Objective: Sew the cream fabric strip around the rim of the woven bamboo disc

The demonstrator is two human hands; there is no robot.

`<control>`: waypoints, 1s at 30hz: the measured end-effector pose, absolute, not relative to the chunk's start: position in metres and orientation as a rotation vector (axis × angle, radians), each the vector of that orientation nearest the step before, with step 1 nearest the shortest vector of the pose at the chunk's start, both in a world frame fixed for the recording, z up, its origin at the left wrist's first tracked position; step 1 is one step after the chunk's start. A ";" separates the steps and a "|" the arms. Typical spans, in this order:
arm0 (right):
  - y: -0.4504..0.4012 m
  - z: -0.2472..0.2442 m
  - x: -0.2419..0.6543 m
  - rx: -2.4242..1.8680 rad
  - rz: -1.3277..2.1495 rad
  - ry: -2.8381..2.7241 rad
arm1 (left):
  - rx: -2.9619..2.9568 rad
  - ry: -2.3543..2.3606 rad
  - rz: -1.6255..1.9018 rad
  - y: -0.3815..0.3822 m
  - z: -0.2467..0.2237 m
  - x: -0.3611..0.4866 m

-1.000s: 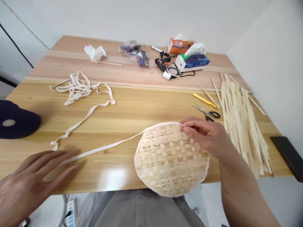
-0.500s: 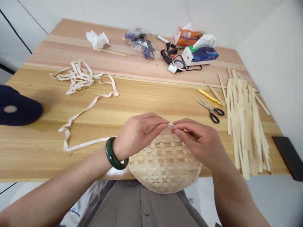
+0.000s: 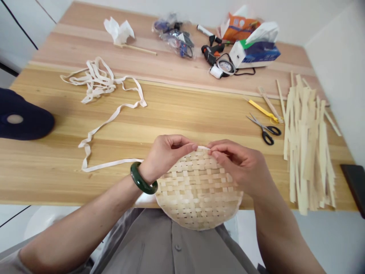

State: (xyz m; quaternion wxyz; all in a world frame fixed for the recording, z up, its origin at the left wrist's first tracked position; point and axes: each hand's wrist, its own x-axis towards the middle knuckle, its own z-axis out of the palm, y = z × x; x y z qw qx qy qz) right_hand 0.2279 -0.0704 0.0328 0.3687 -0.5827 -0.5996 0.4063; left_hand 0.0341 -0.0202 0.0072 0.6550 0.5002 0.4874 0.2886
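A round woven bamboo disc [image 3: 199, 190] with a white edging leans at the table's front edge against the grey shirt. My left hand [image 3: 168, 154], a green bangle on its wrist, pinches the disc's top rim. Just to the right, my right hand [image 3: 241, 161] has thumb and fingers closed on the same rim. A short piece of white edging shows between the two hands. White fabric tape [image 3: 111, 164] runs left from behind my left wrist to a loose heap at the back left.
Scissors [image 3: 265, 131], a yellow tool [image 3: 262, 110] and many pale bamboo strips [image 3: 308, 152] lie to the right. Behind are a glue gun [image 3: 211, 53], tissue packs [image 3: 253, 53] and bagged items [image 3: 173, 36]. A dark blue object [image 3: 31, 121] stands left; a black phone-like slab [image 3: 353, 186] lies right.
My left hand has turned and moved slightly left along the rim, showing more edging between the hands. The view has shifted, so the table items sit higher and mostly farther right.
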 end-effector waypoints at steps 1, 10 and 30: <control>-0.068 0.031 0.230 -1.508 1.055 -1.440 | 1.126 1.109 0.634 -0.021 0.006 0.034; -0.040 0.007 0.247 -1.499 1.537 -1.239 | 1.016 1.073 0.513 -0.022 0.007 0.036; -0.052 0.004 0.248 -1.457 1.663 -1.299 | 0.952 1.064 0.377 -0.017 0.014 0.035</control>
